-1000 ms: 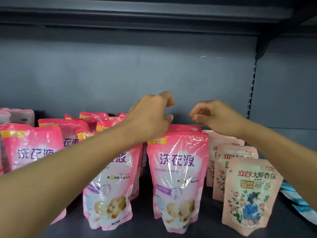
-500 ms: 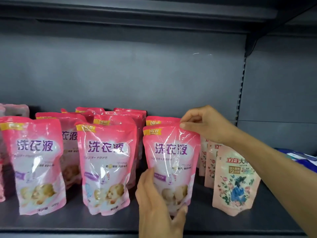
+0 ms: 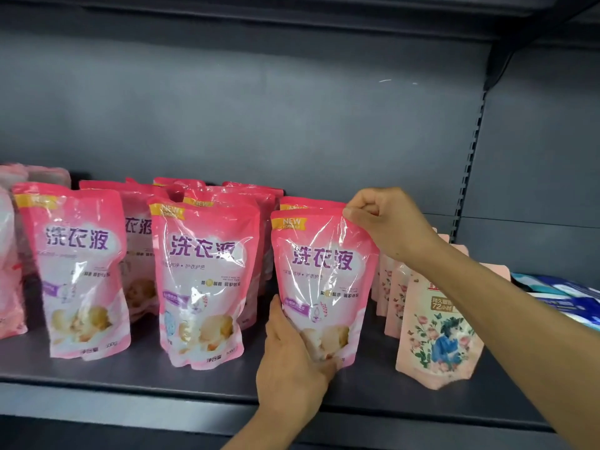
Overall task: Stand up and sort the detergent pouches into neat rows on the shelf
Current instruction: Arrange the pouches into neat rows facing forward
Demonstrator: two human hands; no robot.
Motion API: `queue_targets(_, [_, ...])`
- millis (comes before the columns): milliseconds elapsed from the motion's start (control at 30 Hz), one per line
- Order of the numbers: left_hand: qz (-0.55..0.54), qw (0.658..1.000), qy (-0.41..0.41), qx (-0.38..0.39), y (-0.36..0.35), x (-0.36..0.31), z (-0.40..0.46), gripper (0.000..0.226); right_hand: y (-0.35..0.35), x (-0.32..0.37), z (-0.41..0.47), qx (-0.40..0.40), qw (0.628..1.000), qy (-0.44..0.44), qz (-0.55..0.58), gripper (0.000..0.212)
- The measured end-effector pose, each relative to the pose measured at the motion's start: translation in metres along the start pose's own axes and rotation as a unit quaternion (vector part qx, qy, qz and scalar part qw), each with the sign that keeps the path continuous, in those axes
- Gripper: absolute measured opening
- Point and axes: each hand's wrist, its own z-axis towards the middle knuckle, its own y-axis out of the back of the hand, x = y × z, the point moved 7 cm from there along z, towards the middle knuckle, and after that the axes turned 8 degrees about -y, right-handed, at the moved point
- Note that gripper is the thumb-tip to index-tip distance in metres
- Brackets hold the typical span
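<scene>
Grey metal shelf (image 3: 194, 381) with a dark back panel carries rows of upright detergent pouches. At the front stand three pink pouches side by side: a left pouch (image 3: 78, 271), a middle pouch (image 3: 203, 280), and a right pouch (image 3: 321, 284) that both hands are holding. The left hand (image 3: 292, 362) grips the right pouch low on its left side, thumb up along the edge and fingers curled under the bottom corner. The right hand (image 3: 386, 219) pinches the top right corner of the same pouch between thumb and curled fingers. This pouch stands upright, its base at or just above the shelf; which cannot be told. More pink pouches (image 3: 227, 196) stand behind the front ones, reaching toward the back panel. Just right of the held pouch is a row of pale floral pouches (image 3: 435, 336), one behind another, partly hidden by the right forearm. Farther right lie blue packs (image 3: 565, 297), flat on the shelf.
</scene>
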Motion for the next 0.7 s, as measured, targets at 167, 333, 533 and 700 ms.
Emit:
queue_targets(167, [0.003, 1.000, -0.001, 0.010, 0.002, -0.001, 0.000, 0.110, 0.000, -0.001, -0.001, 0.000, 1.000, 0.016, 0.013, 0.016])
queue_targets(333, [-0.051, 0.998, 0.003, 0.038, 0.005, -0.001, 0.000, 0.118, 0.003, 0.006, -0.007, 0.005, 1.000, 0.028, 0.003, 0.013])
queue_targets(533, [-0.022, 0.996, -0.063, 0.058, 0.030, -0.013, -0.021, 0.110, 0.007, 0.027, -0.026, -0.001, 0.996, 0.057, -0.072, 0.034])
queue_targets(700, [0.011, 0.992, -0.113, 0.055, 0.073, -0.020, -0.036, 0.097, -0.004, 0.056, -0.053, -0.050, 0.990, 0.095, -0.097, 0.025])
